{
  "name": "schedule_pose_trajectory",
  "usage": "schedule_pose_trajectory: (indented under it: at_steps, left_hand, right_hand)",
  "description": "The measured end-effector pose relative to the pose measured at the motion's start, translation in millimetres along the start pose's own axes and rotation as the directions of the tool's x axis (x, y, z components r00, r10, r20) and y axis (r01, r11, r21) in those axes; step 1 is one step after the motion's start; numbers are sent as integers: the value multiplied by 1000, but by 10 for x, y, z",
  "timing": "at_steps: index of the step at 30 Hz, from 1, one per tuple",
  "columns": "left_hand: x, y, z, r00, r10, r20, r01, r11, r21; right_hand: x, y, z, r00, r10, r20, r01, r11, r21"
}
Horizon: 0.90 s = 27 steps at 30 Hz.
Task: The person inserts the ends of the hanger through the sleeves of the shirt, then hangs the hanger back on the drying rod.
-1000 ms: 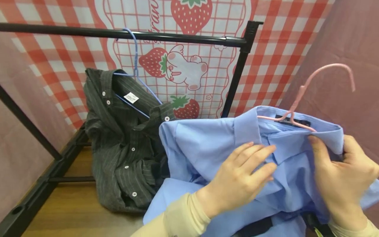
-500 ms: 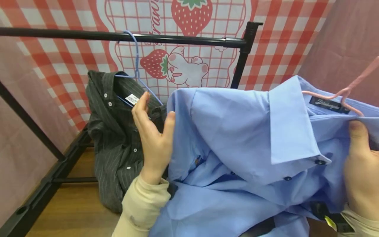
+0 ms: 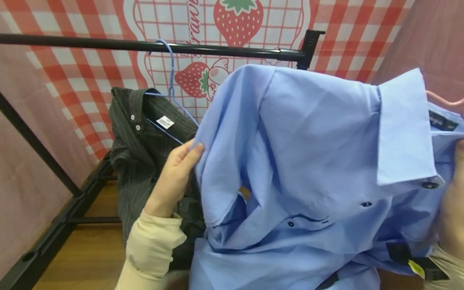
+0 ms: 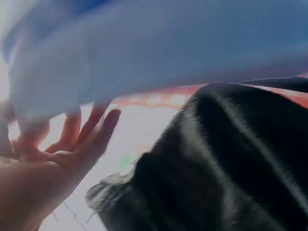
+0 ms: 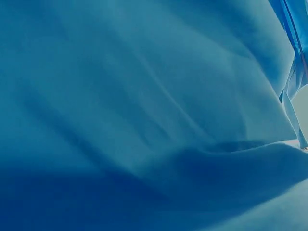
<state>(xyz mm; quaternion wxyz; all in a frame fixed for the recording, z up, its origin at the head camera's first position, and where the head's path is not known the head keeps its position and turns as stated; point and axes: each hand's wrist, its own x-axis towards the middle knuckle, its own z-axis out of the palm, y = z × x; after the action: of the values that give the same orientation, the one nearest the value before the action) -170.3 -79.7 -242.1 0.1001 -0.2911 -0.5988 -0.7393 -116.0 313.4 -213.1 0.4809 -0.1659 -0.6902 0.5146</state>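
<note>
A light blue shirt [image 3: 319,133] with dark buttons fills the right half of the head view, on a pink hanger [image 3: 444,98] that shows at its neck. My left hand [image 3: 172,177] pinches the outer edge of its sleeve near the shoulder between thumb and fingers. At the right edge of the frame, partly cut off, my right hand [image 3: 452,205] grips the shirt by its front below the collar. Blue cloth fills most of the right wrist view, which hides that hand. Left of it hangs a dark striped shirt [image 3: 135,161].
A blue hanger [image 3: 171,72] carries the dark shirt on a black rack rail [image 3: 224,51]. The rack's black base bar [image 3: 47,241] runs along the left over a wooden surface [image 3: 83,257]. Behind stands a red checked cloth [image 3: 90,24] with strawberries.
My left hand has moved left off the shirt's front, opened beside the shoulder, then pinched the sleeve. My right hand has carried the blue shirt and pink hanger right; the shirt's shoulder has risen.
</note>
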Motion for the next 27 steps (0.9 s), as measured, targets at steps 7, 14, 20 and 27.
schedule_pose_trajectory:
  at_steps: [7,14,20,27]
  left_hand:
    - [0,263,-208,950,206,-234,-137,950,280]
    - [-284,580,-295,805,591,-56,-101,230,968]
    - [-401,687,-470,642,762,82,-16,-93,995]
    - [-409,801,-632,735,675,-64,36,56,998]
  right_hand:
    - [2,79,-19,995,-81,65,77,995,59]
    - [-77,77,-67,998,64,-6,-63,969,-240]
    - [-114,69,-51,999,-28,-44,16,969,-246]
    - [-129,67,-31,998,-56,-26,51,984,-169]
